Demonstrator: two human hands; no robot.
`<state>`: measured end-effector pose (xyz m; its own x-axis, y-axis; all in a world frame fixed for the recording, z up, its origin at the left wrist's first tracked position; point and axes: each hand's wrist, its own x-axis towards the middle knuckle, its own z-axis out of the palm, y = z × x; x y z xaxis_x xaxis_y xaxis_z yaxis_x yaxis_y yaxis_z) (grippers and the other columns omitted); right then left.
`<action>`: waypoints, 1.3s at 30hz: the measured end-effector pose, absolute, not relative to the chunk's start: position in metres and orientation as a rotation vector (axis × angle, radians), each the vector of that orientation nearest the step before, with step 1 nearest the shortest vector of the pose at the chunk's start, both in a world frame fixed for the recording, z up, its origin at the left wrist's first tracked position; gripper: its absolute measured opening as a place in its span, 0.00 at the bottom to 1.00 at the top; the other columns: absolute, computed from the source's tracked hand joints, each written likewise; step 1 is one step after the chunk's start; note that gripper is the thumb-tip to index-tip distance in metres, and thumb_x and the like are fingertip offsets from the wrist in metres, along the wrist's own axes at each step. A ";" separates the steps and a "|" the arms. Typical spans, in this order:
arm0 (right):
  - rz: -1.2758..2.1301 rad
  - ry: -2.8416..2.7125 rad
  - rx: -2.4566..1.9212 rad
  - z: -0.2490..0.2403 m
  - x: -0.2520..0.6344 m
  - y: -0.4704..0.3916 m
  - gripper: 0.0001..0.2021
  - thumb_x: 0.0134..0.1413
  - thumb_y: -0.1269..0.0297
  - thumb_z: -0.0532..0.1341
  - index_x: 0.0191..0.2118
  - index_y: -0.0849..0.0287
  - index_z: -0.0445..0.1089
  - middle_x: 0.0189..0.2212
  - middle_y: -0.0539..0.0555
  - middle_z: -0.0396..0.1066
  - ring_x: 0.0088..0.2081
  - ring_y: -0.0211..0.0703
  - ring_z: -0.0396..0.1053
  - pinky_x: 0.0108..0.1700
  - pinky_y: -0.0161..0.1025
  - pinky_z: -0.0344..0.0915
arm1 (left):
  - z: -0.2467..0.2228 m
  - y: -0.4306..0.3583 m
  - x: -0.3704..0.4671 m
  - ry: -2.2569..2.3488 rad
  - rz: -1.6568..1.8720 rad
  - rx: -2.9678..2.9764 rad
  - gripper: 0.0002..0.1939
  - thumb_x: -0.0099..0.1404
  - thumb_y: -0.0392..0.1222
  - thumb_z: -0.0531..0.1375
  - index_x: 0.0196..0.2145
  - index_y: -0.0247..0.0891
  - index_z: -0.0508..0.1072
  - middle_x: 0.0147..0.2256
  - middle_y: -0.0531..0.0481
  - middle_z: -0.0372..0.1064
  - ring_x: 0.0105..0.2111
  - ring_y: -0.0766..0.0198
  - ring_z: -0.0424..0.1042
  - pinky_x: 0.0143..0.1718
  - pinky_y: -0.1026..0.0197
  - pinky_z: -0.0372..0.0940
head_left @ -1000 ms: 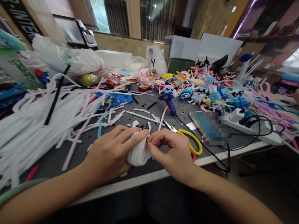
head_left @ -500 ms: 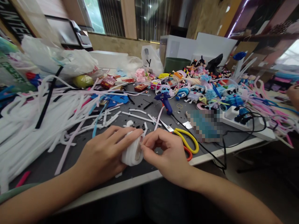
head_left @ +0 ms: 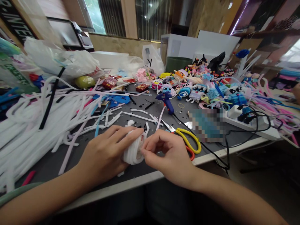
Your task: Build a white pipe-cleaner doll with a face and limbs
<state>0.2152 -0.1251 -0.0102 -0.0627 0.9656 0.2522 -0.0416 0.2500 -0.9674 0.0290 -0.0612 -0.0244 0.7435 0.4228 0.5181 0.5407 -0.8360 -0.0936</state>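
Roll: the white, banded roll (head_left: 133, 153) sits between the two hands, just inside the near edge of the table (head_left: 147, 172) (whether it rests there or is held clear, I cannot tell).
Left hand: at the roll's 9 o'clock, the left hand (head_left: 104, 152) holds it, fingers laid over the top and far side (the thumb is hidden).
Right hand: at 3 o'clock, the right hand (head_left: 170, 155) has thumb and forefinger drawn into a narrow pinch at the roll's end face (whether anything is caught between them, I cannot tell).
Scissors: at 2 o'clock, the scissors (head_left: 177, 131) lie partly behind the right hand, with one yellow and one orange-red handle loop.
Glue gun: at 1 o'clock, beyond the scissors, the dark blue glue gun (head_left: 167, 103) trails a black cord.
Phone: at 2 o'clock, past the scissors, lies the phone (head_left: 209, 125) (its screen blurred out).
Power strip: near 3 o'clock, the white power strip (head_left: 266, 131) carries several plugs.
White strips: from 9 to 10 o'clock, a heap of long white strips (head_left: 30, 129).
Toys: between 1 and 2 o'clock, a crowd of colourful toys (head_left: 198, 93).
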 end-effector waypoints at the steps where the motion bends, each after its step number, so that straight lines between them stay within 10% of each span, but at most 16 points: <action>1: 1.227 -1.294 -0.960 -0.008 0.216 -0.125 0.08 0.41 0.76 0.64 0.25 0.59 0.65 0.24 0.47 0.69 0.23 0.30 0.65 0.26 0.31 0.63 | -0.025 -0.061 0.029 -0.772 -0.718 -2.706 0.28 0.57 0.32 0.52 0.57 0.41 0.59 0.49 0.44 0.69 0.44 0.50 0.68 0.42 0.49 0.67; 9: 1.835 -1.240 -0.854 0.006 0.227 -0.126 0.13 0.36 0.71 0.73 0.23 0.63 0.67 0.22 0.46 0.70 0.21 0.27 0.66 0.24 0.27 0.63 | -0.026 -0.054 0.030 -0.809 -0.690 -2.693 0.31 0.53 0.30 0.54 0.56 0.40 0.60 0.47 0.43 0.71 0.42 0.51 0.70 0.38 0.51 0.69; 39: 1.790 -1.417 -0.925 0.010 0.246 -0.113 0.10 0.41 0.63 0.72 0.29 0.62 0.74 0.21 0.45 0.70 0.20 0.28 0.66 0.24 0.27 0.63 | -0.028 -0.054 0.029 -0.770 -0.688 -2.709 0.31 0.53 0.33 0.58 0.56 0.39 0.60 0.47 0.43 0.72 0.42 0.50 0.70 0.38 0.51 0.69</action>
<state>0.2462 -0.1135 0.0099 -0.5276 0.8403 -0.1243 -0.0717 -0.1898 -0.9792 0.0286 -0.0543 -0.0283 0.7500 0.4322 0.5007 0.5460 -0.8318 -0.0997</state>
